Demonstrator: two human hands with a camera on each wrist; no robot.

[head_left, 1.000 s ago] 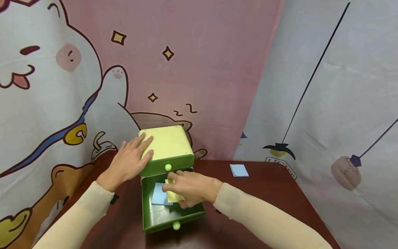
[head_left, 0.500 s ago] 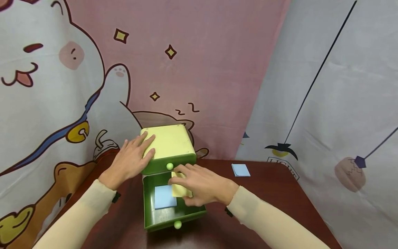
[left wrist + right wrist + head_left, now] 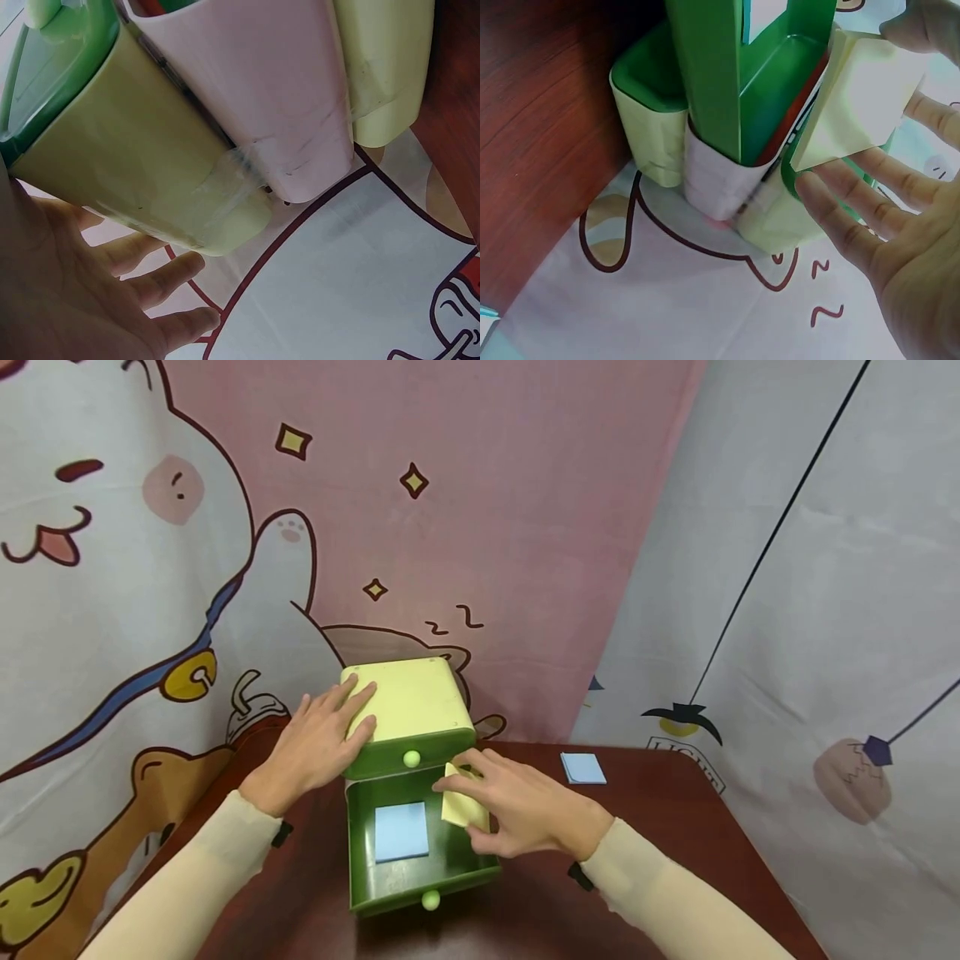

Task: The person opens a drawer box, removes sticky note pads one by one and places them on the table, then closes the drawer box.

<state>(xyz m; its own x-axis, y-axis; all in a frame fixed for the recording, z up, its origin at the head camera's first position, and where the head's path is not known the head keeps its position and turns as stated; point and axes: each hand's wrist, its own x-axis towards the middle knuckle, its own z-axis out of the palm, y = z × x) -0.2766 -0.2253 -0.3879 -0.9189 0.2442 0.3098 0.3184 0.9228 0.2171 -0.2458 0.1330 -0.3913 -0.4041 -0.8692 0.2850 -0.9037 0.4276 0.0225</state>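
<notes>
A small desktop drawer unit [image 3: 412, 697] has yellow and pink tiers, visible in the left wrist view, with green drawer fronts and round knobs. My left hand [image 3: 311, 747] rests on its yellow top with fingers spread. Below the top drawer, a green drawer [image 3: 375, 885] is pulled out. A blue sticky note pad [image 3: 401, 832] lies flat inside it, towards the left. Over the drawer's right side, my right hand [image 3: 525, 802] pinches a yellow sticky note pad [image 3: 462, 810] between thumb and fingers. The right wrist view shows this pad [image 3: 862, 101] tilted beside the drawer.
Another blue sticky note pad [image 3: 583, 768] lies on the dark red-brown table [image 3: 637, 827], to the right and further back. A cartoon-printed cloth [image 3: 525, 568] hangs right behind the table and the drawer unit.
My right hand has drawn the yellow pad rightward, off the blue pad, which now shows whole and lies straighter in the drawer. My left hand has stayed on the unit's top.
</notes>
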